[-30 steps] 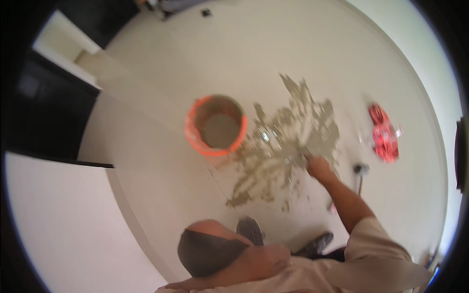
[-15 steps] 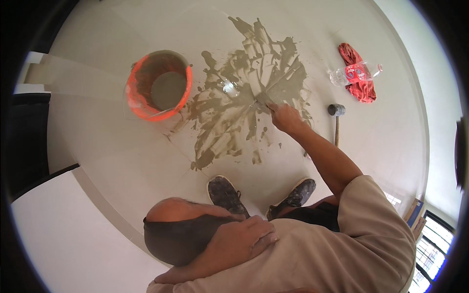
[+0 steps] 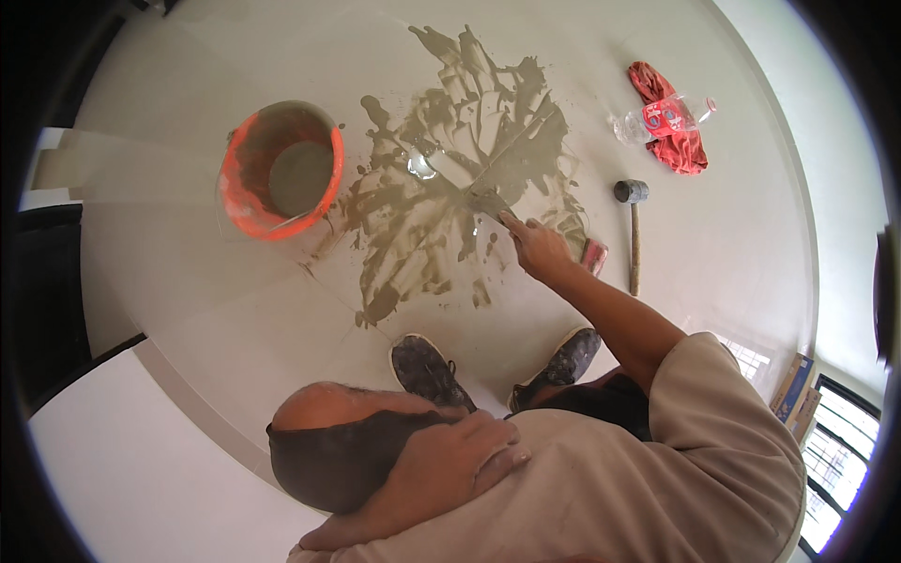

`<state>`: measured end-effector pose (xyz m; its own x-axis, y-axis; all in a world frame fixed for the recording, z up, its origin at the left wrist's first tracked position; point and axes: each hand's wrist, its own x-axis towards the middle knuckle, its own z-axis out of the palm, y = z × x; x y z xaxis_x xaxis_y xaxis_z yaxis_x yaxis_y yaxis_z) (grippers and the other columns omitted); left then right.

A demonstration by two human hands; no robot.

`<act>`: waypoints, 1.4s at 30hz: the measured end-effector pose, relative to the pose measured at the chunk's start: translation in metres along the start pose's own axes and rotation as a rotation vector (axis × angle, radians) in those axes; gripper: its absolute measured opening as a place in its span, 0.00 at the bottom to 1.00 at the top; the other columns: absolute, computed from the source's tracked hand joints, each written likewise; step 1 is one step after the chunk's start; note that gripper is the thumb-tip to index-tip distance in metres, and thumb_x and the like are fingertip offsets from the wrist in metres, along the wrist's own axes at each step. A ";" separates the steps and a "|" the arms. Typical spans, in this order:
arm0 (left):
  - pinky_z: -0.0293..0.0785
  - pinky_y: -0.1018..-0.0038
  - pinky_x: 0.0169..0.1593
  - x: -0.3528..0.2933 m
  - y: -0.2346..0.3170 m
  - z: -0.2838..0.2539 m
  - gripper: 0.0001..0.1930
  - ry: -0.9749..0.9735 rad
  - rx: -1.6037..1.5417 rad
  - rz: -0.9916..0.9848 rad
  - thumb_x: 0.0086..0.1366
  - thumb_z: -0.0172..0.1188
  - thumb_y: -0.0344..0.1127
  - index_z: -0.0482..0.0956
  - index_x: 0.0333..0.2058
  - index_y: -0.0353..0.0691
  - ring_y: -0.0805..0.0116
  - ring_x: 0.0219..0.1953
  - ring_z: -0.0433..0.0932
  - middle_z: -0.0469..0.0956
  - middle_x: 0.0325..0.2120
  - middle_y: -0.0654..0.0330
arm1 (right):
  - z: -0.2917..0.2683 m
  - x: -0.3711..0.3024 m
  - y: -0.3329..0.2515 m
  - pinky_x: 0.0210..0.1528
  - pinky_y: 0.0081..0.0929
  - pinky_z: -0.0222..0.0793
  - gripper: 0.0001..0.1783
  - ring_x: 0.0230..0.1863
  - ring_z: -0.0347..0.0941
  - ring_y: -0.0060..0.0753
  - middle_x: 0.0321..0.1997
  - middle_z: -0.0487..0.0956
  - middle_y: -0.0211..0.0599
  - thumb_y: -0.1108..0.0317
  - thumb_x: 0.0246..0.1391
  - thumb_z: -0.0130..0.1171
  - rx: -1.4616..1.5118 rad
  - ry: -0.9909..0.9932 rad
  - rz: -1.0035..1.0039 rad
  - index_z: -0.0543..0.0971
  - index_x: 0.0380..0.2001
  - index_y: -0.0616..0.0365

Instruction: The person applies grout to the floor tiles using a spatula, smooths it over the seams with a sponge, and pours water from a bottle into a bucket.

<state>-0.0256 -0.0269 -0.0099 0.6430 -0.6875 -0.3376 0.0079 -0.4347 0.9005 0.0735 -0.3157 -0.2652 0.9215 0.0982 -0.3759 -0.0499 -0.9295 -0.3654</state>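
Note:
My right hand (image 3: 542,249) is closed round the handle of a putty knife (image 3: 489,203). Its wet, grey-coated blade presses on the floor within a patch of grey slurry (image 3: 413,253) spread in streaks. My left hand (image 3: 460,458) rests against my shirt beside my bent left knee, holding nothing, its fingers loosely laid over. Left of the slurry stands an orange bucket (image 3: 335,178) with grey mix (image 3: 302,178) inside. Just right of my right wrist lies a red block-like object (image 3: 594,256), partly hidden by the forearm.
A rubber mallet (image 3: 634,225) with a wooden handle lies right of the slurry. Beyond it, a clear plastic bottle (image 3: 633,129) rests on a red cloth (image 3: 683,155). My dark shoes (image 3: 422,366) stand at the slurry's near side. A white panel (image 3: 141,469) is at lower left.
My right hand has drawn the putty knife slightly toward me and left. The red object by my wrist shows more now. The whole view has shifted a little; my left hand stays put.

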 end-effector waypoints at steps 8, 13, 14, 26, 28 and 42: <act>0.78 0.64 0.30 -0.002 -0.003 0.002 0.13 0.008 0.035 0.016 0.68 0.61 0.47 0.79 0.43 0.45 0.56 0.27 0.81 0.79 0.35 0.61 | 0.038 -0.023 0.026 0.51 0.50 0.70 0.15 0.43 0.76 0.55 0.41 0.80 0.49 0.67 0.60 0.57 -0.004 0.305 -0.017 0.78 0.49 0.55; 0.78 0.63 0.31 -0.003 -0.003 0.004 0.13 -0.017 0.064 0.015 0.68 0.61 0.46 0.80 0.42 0.46 0.57 0.27 0.81 0.79 0.34 0.62 | 0.019 0.081 0.026 0.51 0.43 0.68 0.06 0.41 0.75 0.50 0.37 0.82 0.43 0.67 0.53 0.60 0.107 0.561 -0.050 0.84 0.29 0.56; 0.78 0.63 0.31 -0.003 -0.001 0.004 0.13 -0.015 0.068 0.013 0.68 0.61 0.46 0.80 0.42 0.46 0.57 0.27 0.81 0.79 0.34 0.62 | 0.014 0.098 0.024 0.51 0.43 0.68 0.06 0.41 0.75 0.50 0.37 0.82 0.43 0.67 0.53 0.60 0.111 0.564 -0.052 0.84 0.29 0.56; 0.78 0.63 0.35 -0.005 0.005 -0.003 0.11 -0.066 0.060 -0.121 0.68 0.61 0.44 0.78 0.42 0.46 0.55 0.30 0.80 0.78 0.37 0.62 | 0.022 0.157 0.018 0.57 0.37 0.68 0.09 0.48 0.77 0.46 0.42 0.84 0.40 0.64 0.53 0.60 -0.054 0.445 0.154 0.86 0.31 0.54; 0.78 0.63 0.35 -0.005 0.005 -0.003 0.11 -0.056 0.037 -0.135 0.68 0.61 0.44 0.79 0.42 0.45 0.55 0.30 0.80 0.78 0.37 0.62 | 0.019 0.155 0.011 0.60 0.45 0.66 0.11 0.56 0.75 0.47 0.50 0.82 0.36 0.62 0.55 0.58 -0.159 0.371 0.113 0.86 0.38 0.48; 0.77 0.63 0.33 0.006 -0.003 -0.005 0.14 -0.056 0.039 -0.042 0.66 0.64 0.44 0.78 0.42 0.42 0.55 0.29 0.80 0.79 0.36 0.60 | 0.062 -0.006 0.113 0.50 0.51 0.68 0.18 0.48 0.73 0.57 0.45 0.77 0.47 0.64 0.59 0.58 -0.691 0.106 0.024 0.76 0.53 0.53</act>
<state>-0.0177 -0.0267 -0.0135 0.5987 -0.6994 -0.3903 0.0029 -0.4854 0.8743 0.0383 -0.3993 -0.3571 0.9575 0.0727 -0.2791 0.1536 -0.9475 0.2804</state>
